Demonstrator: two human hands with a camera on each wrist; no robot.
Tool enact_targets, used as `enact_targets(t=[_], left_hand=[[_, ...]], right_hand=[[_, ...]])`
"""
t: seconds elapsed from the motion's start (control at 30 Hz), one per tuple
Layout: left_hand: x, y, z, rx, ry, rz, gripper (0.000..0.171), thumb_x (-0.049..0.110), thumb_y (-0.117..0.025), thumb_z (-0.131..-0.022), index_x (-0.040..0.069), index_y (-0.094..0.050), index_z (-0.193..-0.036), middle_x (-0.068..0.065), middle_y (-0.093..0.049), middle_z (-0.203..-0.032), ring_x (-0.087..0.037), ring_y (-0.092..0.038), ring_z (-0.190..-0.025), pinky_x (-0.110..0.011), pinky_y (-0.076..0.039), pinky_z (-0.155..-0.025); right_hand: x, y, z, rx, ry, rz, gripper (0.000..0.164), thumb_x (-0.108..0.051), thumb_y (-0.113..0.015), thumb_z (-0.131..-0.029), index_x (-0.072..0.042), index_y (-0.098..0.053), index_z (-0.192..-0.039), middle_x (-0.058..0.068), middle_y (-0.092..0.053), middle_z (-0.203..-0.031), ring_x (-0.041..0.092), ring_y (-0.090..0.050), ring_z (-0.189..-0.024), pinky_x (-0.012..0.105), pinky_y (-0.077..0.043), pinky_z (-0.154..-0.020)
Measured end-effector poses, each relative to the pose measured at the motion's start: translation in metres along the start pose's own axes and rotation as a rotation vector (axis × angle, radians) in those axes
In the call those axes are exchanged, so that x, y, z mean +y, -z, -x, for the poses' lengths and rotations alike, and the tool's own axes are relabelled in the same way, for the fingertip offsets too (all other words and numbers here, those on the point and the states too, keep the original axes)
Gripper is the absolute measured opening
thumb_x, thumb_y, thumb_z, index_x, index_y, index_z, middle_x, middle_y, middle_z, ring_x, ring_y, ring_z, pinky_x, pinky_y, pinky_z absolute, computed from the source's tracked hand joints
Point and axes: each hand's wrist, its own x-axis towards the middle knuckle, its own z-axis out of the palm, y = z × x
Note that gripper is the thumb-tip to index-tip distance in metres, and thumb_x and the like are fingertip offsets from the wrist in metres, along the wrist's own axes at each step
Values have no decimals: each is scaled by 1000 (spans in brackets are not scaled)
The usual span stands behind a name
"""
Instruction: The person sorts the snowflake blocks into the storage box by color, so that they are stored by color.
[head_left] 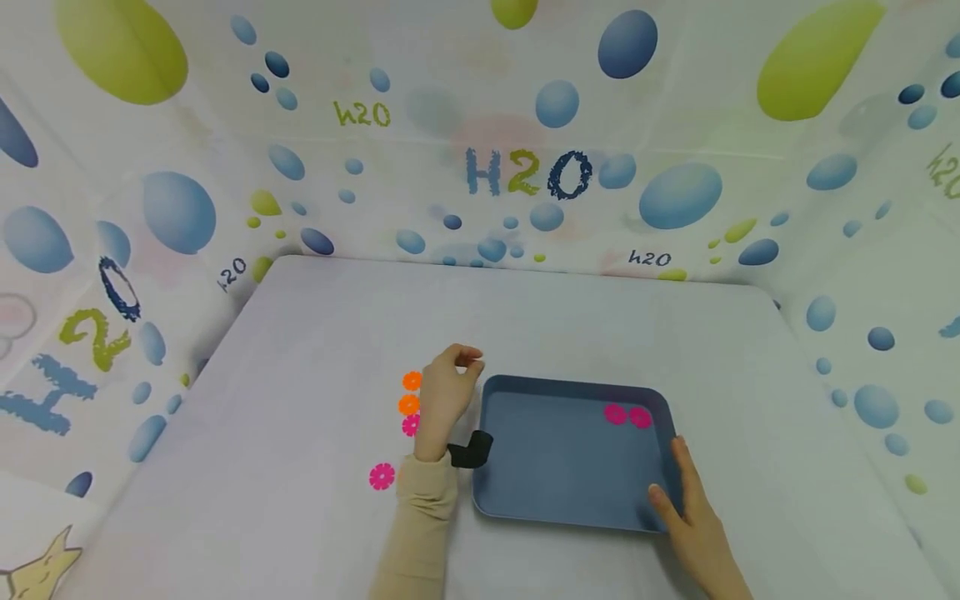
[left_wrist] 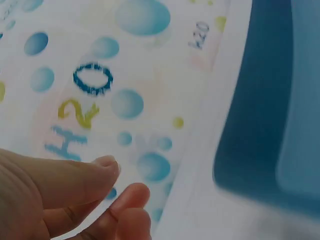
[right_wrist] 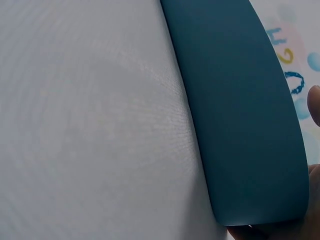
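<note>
In the head view, my left hand (head_left: 447,398) hovers just left of the blue-grey tray (head_left: 570,467), fingers loosely bent. The left wrist view shows thumb and fingertips (left_wrist: 135,195) close together with nothing between them. Beside that hand lie flower-shaped pieces: two orange flowers (head_left: 412,381), a pink flower (head_left: 410,425) partly covered by the hand, and another pink flower (head_left: 382,476) nearer me. Two pink flowers (head_left: 627,416) are inside the tray at its far right. My right hand (head_left: 697,521) holds the tray's right edge, thumb over the rim and fingers along the outside.
A white-covered table (head_left: 315,358) carries everything. Behind it and at both sides stand white curtains (head_left: 450,100) printed with blue and green drops and "H2O". A black wrist device (head_left: 471,450) on the left arm overlaps the tray's left rim.
</note>
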Motion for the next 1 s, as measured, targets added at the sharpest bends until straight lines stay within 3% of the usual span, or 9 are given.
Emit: enact_targets(t=[0.1,0.27,0.4,0.5,0.73,1.0], left_hand=[[-14,9,3,31,62,-37,17,18,-64,-91,11,-71,-105,-9,-73,-100,-21,-60,-69,-24,-38,-55],[-32,15,12,-9,146,-70,22,19,-63,-90,10,-70,-109,-9,-71,-104,-22,-60,-70,-25,-38,-54],[-43,17,16,1,184,-99,24,16,-64,-88,10,-70,-110,-9,-71,-105,-24,-63,-78,-27,-42,-56],[-49,18,18,20,182,-126,26,10,-65,-84,8,-70,-109,-11,-70,-105,-27,-65,-85,-33,-48,-60],[-60,16,22,-23,130,-283,37,6,-75,-78,5,-68,-114,-17,-63,-115,-33,-63,-88,-45,-54,-70],[-63,20,20,-50,129,-366,41,12,-79,-77,2,-65,-114,-18,-57,-116,-34,-62,-76,-46,-54,-71]], right_hand=[[0,0,0,-5,-1,7,75,-21,-46,-102,-17,5,-157,19,7,-162,57,-2,-142,80,-12,-99],[-1,3,0,-10,-13,27,75,-22,-46,-103,-22,6,-157,16,8,-163,58,-3,-142,81,-15,-97],[-2,3,-2,-18,-11,26,75,-23,-46,-103,-22,6,-157,16,8,-163,57,-3,-142,80,-15,-97],[-2,2,-4,-21,-7,24,75,-23,-46,-102,-21,5,-157,17,7,-163,57,-4,-142,80,-16,-97],[-2,-4,-6,-29,-8,27,74,-21,-46,-102,-19,5,-157,18,6,-163,59,-5,-141,80,-17,-96],[-8,-7,-6,-32,-2,4,74,-21,-46,-102,-18,4,-157,20,7,-162,58,-1,-142,80,-14,-97]])
